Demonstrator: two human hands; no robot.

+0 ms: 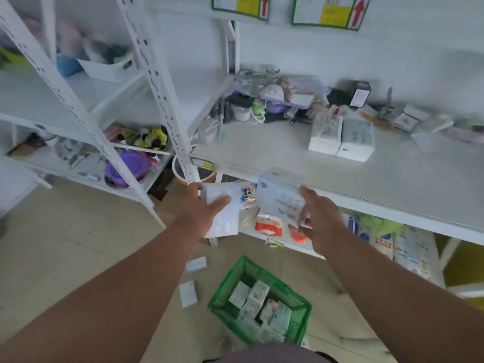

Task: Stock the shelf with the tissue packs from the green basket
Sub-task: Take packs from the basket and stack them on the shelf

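While both hands hold tissue packs, left hand [203,208] gripping one pack [222,213], right hand [318,218] another [279,199], by shelf [340,176], above green basket [262,301].

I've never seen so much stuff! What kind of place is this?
Probably a small shop's stockroom: white metal shelves crowded with mixed goods, arrow labels on the wall, and a green basket of tissue packs.

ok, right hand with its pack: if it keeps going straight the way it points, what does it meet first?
Probably nothing at once. The right hand holds its tissue pack at the front edge of the white shelf, aimed up and forward. Bare shelf lies ahead; the first things are the two tissue packs already standing there. Depth is unclear.
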